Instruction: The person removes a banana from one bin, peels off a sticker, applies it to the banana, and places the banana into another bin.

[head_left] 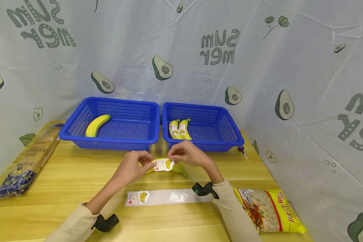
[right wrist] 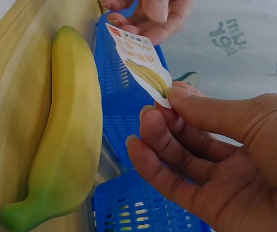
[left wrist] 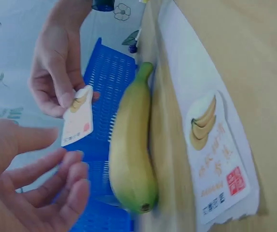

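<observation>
A white banana sticker hangs just above a yellow banana lying on the wooden table. My right hand pinches the sticker by its rounded end between thumb and fingers. My left hand hovers at the sticker's other end; in the left wrist view its fingers are spread and loose, apart from the sticker. The banana lies beside a backing strip that carries another sticker.
Two blue baskets stand at the back: the left one holds a plain banana, the right one two stickered bananas. A long packet lies far left, a food bag at front right. Cloth backdrop behind.
</observation>
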The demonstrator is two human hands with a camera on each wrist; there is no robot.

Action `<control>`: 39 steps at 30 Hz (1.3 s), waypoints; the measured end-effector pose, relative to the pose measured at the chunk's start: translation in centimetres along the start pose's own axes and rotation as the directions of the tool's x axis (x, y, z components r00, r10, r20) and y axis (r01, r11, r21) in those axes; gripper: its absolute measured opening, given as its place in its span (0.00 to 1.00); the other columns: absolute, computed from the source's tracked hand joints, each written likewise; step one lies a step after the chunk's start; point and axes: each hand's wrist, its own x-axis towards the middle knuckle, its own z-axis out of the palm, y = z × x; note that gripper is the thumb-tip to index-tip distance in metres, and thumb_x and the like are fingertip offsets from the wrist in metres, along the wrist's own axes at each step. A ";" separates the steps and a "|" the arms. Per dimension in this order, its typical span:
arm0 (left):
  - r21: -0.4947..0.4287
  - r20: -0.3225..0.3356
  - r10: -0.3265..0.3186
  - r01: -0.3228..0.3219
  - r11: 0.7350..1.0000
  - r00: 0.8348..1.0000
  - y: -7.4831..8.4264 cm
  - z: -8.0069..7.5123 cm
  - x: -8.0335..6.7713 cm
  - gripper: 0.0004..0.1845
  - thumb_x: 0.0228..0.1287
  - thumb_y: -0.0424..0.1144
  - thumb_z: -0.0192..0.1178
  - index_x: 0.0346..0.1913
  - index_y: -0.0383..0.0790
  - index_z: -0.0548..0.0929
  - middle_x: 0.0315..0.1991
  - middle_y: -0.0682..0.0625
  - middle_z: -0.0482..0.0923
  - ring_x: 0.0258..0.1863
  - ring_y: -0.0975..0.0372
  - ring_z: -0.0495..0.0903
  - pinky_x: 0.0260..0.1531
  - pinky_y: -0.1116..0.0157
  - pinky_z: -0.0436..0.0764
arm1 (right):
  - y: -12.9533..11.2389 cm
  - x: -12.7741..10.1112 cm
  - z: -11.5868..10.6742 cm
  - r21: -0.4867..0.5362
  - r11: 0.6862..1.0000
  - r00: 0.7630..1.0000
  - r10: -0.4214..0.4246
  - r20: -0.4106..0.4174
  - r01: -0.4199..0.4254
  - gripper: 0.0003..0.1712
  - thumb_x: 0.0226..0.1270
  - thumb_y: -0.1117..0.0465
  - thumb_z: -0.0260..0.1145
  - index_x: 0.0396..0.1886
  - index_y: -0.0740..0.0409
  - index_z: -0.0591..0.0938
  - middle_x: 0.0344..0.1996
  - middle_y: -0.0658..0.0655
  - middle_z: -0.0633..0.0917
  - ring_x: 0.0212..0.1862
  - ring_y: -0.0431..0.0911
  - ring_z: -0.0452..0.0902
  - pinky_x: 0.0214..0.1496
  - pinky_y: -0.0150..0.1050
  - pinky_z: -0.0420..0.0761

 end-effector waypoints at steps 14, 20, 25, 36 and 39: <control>-0.029 -0.042 -0.048 0.047 0.998 0.998 -1.3 1.8 2.6 0.05 0.65 0.26 0.69 0.32 0.36 0.90 0.25 0.52 0.85 0.26 0.63 0.80 0.31 0.69 0.79 | 1.7 0.3 0.7 0.014 0.998 0.993 0.057 -0.108 -0.056 0.05 0.76 0.72 0.70 0.44 0.68 0.90 0.36 0.60 0.91 0.33 0.51 0.85 0.39 0.40 0.89; 0.002 -0.072 -0.079 0.079 0.997 0.994 -2.0 2.4 3.3 0.06 0.64 0.27 0.67 0.31 0.38 0.90 0.24 0.52 0.83 0.25 0.64 0.78 0.31 0.67 0.79 | 2.0 0.6 1.3 -0.020 0.994 0.983 0.101 -0.156 -0.105 0.04 0.75 0.72 0.70 0.43 0.67 0.91 0.37 0.60 0.92 0.31 0.42 0.84 0.37 0.32 0.86; 0.003 -0.084 -0.075 0.076 0.997 0.994 -2.5 2.7 3.5 0.06 0.62 0.27 0.66 0.30 0.37 0.89 0.23 0.52 0.82 0.25 0.63 0.77 0.30 0.66 0.79 | 2.1 0.7 1.4 -0.057 0.992 0.979 0.102 -0.176 -0.113 0.04 0.75 0.71 0.71 0.42 0.67 0.91 0.36 0.59 0.92 0.30 0.39 0.82 0.36 0.31 0.85; -0.034 -0.106 -0.032 0.029 0.999 0.994 -3.3 3.5 3.3 0.05 0.62 0.25 0.65 0.29 0.35 0.86 0.22 0.52 0.80 0.23 0.63 0.76 0.26 0.69 0.76 | 2.9 0.9 2.3 -0.152 0.981 0.974 0.085 -0.211 -0.118 0.02 0.74 0.72 0.72 0.40 0.65 0.90 0.34 0.57 0.91 0.33 0.34 0.78 0.38 0.30 0.83; -0.031 -0.093 -0.059 0.057 0.998 0.994 -3.6 3.8 3.2 0.07 0.64 0.24 0.66 0.29 0.35 0.86 0.23 0.51 0.80 0.24 0.64 0.75 0.27 0.70 0.75 | 3.1 0.9 2.6 -0.159 0.978 0.974 0.099 -0.204 -0.132 0.02 0.74 0.71 0.72 0.40 0.65 0.90 0.34 0.57 0.91 0.33 0.33 0.78 0.39 0.29 0.83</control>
